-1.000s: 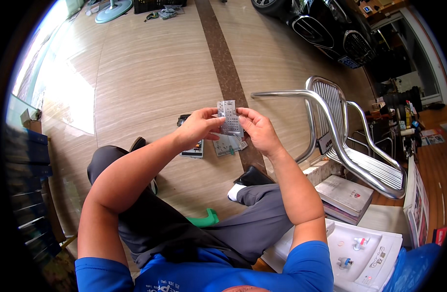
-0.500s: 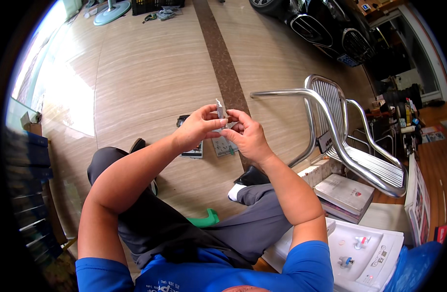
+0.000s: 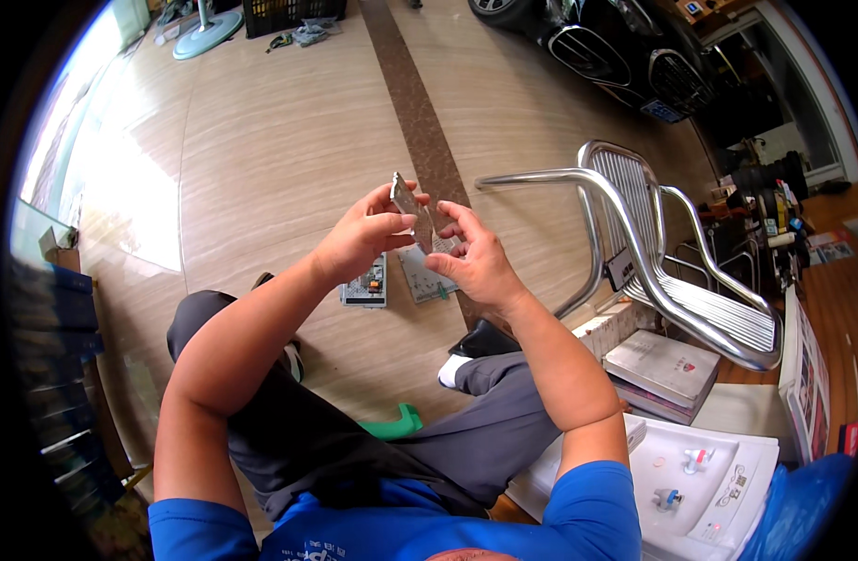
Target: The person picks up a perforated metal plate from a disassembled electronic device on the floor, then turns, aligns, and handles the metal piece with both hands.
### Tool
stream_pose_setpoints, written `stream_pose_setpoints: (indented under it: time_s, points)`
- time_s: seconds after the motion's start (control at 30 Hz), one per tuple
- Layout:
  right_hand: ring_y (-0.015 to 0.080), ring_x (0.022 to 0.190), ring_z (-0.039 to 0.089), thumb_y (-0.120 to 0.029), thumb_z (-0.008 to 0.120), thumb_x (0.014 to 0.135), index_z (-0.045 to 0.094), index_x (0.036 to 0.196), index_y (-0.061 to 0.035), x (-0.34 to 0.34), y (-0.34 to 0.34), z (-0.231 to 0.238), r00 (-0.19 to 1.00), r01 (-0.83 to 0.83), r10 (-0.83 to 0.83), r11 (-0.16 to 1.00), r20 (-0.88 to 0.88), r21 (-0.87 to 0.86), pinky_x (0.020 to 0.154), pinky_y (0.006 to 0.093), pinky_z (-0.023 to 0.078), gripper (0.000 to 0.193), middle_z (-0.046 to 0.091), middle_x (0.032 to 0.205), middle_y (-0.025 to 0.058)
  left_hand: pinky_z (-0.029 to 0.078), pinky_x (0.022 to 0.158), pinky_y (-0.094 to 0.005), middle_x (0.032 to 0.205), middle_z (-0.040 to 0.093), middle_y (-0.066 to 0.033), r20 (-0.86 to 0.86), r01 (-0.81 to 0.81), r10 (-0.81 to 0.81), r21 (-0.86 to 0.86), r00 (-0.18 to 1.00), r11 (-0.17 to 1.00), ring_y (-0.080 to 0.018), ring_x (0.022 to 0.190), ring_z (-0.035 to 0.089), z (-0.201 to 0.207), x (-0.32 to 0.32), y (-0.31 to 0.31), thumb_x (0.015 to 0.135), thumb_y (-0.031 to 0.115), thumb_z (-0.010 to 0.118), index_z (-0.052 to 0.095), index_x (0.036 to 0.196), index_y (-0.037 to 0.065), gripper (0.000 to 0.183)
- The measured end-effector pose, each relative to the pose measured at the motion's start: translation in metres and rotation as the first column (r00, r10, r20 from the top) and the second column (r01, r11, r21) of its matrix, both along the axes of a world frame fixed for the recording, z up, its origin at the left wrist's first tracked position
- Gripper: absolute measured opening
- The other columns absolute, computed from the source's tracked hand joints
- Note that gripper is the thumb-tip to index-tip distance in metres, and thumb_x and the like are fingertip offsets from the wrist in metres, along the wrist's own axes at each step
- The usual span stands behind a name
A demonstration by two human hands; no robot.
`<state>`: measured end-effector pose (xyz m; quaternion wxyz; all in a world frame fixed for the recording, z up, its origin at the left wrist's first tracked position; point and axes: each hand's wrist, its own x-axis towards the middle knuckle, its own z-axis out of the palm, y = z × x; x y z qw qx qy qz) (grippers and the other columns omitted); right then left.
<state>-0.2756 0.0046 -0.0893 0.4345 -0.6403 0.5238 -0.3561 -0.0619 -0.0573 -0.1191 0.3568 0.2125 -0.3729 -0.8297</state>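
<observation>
A thin grey metal plate [image 3: 410, 210] is pinched between the thumb and fingers of my left hand [image 3: 359, 238], raised over the floor in front of me. It stands tilted, with its upper edge bright. Just to its right is my right hand [image 3: 480, 266], thumb and fingers apart and curved toward the plate; any light touch at the lower edge is too small to make out. Beneath my hands, an electronic unit with an exposed circuit board [image 3: 364, 284] rests on the floor. Beside that lies a flat light-grey panel [image 3: 424, 280], partly hidden by my right hand.
A green plastic piece [image 3: 394, 424] shows between my legs. At right stand a tubular metal chair [image 3: 677, 266], stacked books [image 3: 661, 365] and a white dispenser top with two taps [image 3: 695, 486]. A black vehicle [image 3: 616, 51] is at the far right, a black crate [image 3: 289, 14] at the far left.
The plate has turned from edge-on to show its broad face, moving slightly left with my left hand. My right fingers have spread away from it. More of the circuit-board unit shows.
</observation>
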Motion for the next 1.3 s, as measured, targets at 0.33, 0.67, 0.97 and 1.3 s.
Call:
stream_pose_setpoints:
  time_s: [0.33, 0.67, 0.97, 1.3]
  points:
    - [0.0237, 0.130, 0.049, -0.020, 0.086, 0.072, 0.036, 0.150, 0.0002, 0.006, 0.004, 0.008, 0.993, -0.051, 0.056, 0.998, -0.108, 0.044, 0.101, 0.0375, 0.043, 0.095, 0.042, 0.150, 0.0142, 0.042, 0.109, -0.0387, 0.144, 0.051, -0.0052, -0.135, 0.104, -0.103, 0.000, 0.985, 0.995, -0.0201, 0.130, 0.051, 0.002, 0.001, 0.003, 0.092, 0.009, 0.063, 0.039, 0.147, 0.009, 0.060]
    - [0.0369, 0.128, 0.049, -0.023, 0.087, 0.068, 0.040, 0.143, 0.0054, -0.003, -0.003, -0.004, 0.801, -0.021, -0.231, 0.911, -0.552, -0.411, 0.107, 0.0424, 0.042, 0.093, 0.047, 0.139, 0.0218, 0.047, 0.097, -0.0357, 0.126, 0.061, -0.0062, 0.392, -0.005, -0.008, 0.033, 0.920, 0.999, -0.0193, 0.114, 0.057, -0.010, -0.007, 0.002, 0.100, 0.028, 0.057, 0.052, 0.140, 0.008, 0.045]
    - [0.0387, 0.124, 0.047, -0.022, 0.083, 0.071, 0.034, 0.146, 0.0030, 0.001, -0.006, -0.006, 0.732, -0.036, -0.290, 0.887, -0.616, -0.460, 0.107, 0.0442, 0.040, 0.094, 0.044, 0.136, 0.0223, 0.054, 0.089, -0.0351, 0.130, 0.060, -0.0093, 0.458, 0.099, -0.104, 0.035, 0.883, 0.994, -0.0188, 0.106, 0.061, -0.020, -0.005, 0.004, 0.103, 0.026, 0.053, 0.046, 0.144, 0.000, 0.049]
    - [0.0405, 0.129, 0.044, -0.019, 0.086, 0.069, 0.039, 0.143, 0.0022, -0.001, -0.003, -0.015, 0.762, -0.083, -0.258, 0.870, -0.593, -0.486, 0.108, 0.0445, 0.040, 0.090, 0.042, 0.141, 0.0215, 0.053, 0.089, -0.0351, 0.130, 0.060, -0.0105, 0.361, 0.119, -0.123, 0.032, 0.925, 0.992, -0.0213, 0.110, 0.061, -0.020, -0.008, 0.008, 0.103, 0.022, 0.050, 0.045, 0.145, 0.000, 0.048]
